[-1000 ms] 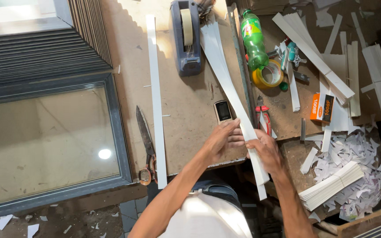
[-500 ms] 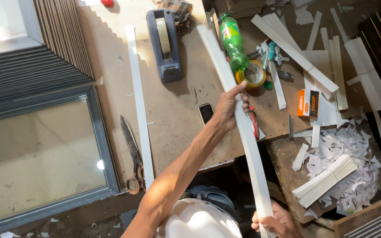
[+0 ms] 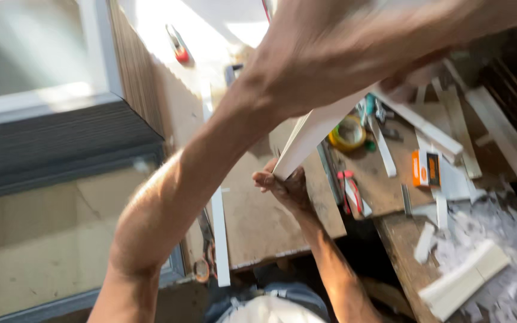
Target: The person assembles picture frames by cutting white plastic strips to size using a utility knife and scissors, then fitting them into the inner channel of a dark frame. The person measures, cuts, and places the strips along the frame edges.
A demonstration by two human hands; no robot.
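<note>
Between both hands (image 3: 330, 54), white strip (image 3: 312, 134).

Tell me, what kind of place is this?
Probably a workshop. A wooden workbench holds white strips, paper scraps and a roll of tape, and the left hand and right hand hold a long white strip.

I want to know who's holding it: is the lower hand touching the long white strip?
Touching. The head view shows the right hand with its fingers curled around the lower end of the white strip, no gap between them.
</note>
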